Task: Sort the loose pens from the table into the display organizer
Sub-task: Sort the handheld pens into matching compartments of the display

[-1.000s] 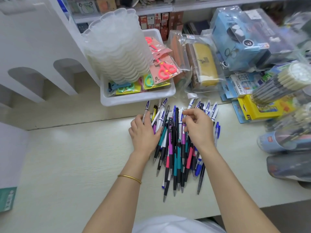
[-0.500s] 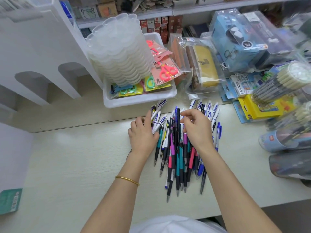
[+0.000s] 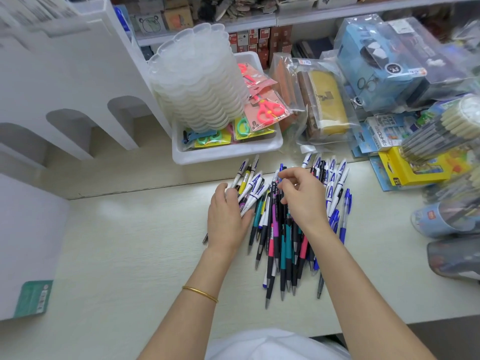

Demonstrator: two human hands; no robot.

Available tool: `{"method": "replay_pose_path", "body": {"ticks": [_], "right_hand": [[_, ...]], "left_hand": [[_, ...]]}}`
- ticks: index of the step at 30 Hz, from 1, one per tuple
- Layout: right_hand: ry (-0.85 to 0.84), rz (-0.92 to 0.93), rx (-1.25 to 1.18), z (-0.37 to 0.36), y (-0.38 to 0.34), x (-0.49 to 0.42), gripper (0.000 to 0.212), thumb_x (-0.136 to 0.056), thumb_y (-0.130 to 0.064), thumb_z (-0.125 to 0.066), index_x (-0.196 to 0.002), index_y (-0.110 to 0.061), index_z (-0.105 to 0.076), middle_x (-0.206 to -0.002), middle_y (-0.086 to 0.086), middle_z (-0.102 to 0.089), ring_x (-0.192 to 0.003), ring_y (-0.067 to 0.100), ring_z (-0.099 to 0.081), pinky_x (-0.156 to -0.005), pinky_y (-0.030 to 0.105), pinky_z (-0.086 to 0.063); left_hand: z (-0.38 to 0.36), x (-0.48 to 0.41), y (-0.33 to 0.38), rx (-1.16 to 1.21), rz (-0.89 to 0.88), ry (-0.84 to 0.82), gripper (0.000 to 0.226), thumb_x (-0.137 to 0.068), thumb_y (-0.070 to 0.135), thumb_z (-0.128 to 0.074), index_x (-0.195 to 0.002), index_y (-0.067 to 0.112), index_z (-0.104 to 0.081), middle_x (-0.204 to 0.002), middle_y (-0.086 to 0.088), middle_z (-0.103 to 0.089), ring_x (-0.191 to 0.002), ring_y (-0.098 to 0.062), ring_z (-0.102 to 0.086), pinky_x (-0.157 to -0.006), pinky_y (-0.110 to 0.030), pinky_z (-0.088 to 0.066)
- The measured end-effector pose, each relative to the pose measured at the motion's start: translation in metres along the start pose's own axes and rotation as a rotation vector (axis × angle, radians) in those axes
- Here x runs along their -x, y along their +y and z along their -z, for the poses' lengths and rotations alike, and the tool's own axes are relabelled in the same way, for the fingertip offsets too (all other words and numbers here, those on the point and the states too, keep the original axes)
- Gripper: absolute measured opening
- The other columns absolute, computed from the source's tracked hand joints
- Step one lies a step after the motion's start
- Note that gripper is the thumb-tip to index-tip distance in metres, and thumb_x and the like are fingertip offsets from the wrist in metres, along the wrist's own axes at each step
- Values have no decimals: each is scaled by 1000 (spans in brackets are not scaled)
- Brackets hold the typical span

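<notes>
A pile of loose pens [image 3: 281,245] in black, teal, pink, purple, blue and white lies on the pale table [image 3: 130,255]. My left hand [image 3: 226,219] sits at the pile's left side, its fingers curled round a few white-and-blue pens [image 3: 253,189]; one pen tip sticks out beneath the palm. My right hand [image 3: 305,201] hovers over the pile's upper middle, thumb and forefinger pinching the top of a dark pen [image 3: 275,203]. More white-and-blue pens [image 3: 335,178] fan out to its right. The white display organizer [image 3: 78,81] with arched slots stands at the back left.
Right behind the pens is a white tray [image 3: 228,152] holding a stack of translucent lids [image 3: 200,81] and carded scissors. Bagged pencil cases, boxed goods and a tube of pencils [image 3: 441,131] crowd the right side. A white board stands at the left edge.
Both hands have worked toward the upper ends of the pens. The left hand has drawn the white pens together under its fingers. The right hand's fingers have closed on a pen top.
</notes>
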State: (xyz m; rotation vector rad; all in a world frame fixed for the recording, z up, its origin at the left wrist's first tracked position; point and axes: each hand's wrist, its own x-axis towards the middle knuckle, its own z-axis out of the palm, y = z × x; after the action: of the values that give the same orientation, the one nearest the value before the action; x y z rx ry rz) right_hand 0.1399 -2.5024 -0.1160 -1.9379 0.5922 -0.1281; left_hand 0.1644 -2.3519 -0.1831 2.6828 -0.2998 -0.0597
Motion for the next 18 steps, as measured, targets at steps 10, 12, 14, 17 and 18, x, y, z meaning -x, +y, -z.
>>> {"method": "replay_pose_path", "body": {"ticks": [10,12,14,17,18], "right_hand": [[10,-8,-19,4,2,0,21,-94,-8,-46,-100,-23,-60,-92,-1,-65,-68,16,-61,-67,32,-53],[26,-8,-16,5,3,-1,21,-94,-8,-47,-99,-24,-60,-91,-2,-65,-69,16,-62,-68,33,-54],[26,-9,-21,5,3,-2,21,-94,-8,-47,-99,-25,-59,-92,-1,-65,-69,16,-62,-66,30,-54],[10,-10,-29,4,2,-2,20,-95,-8,-47,-99,-24,-59,-94,-1,-64,-68,14,-61,-62,22,-49],[5,-11,-30,3,2,-2,20,-95,-8,-47,-100,-23,-59,-94,-1,-64,-68,14,-60,-62,21,-49]], "left_hand": [[20,-39,18,-14,229,-394,96,-81,47,-65,-153,20,-9,-157,-10,-16,-143,-30,-14,-113,-47,-20],[20,-35,19,-60,181,-438,102,-80,60,-64,-154,23,-4,-157,-10,-15,-143,-31,-13,-113,-48,-21],[18,-29,18,-101,124,-432,105,-80,65,-61,-154,24,-1,-157,-10,-14,-143,-31,-13,-113,-48,-20],[16,-28,14,-94,104,-409,101,-82,60,-62,-155,26,-1,-156,-11,-16,-142,-31,-14,-113,-47,-21],[16,-29,12,-91,96,-398,99,-83,58,-63,-155,26,-2,-156,-11,-16,-142,-31,-14,-113,-46,-21]]}}
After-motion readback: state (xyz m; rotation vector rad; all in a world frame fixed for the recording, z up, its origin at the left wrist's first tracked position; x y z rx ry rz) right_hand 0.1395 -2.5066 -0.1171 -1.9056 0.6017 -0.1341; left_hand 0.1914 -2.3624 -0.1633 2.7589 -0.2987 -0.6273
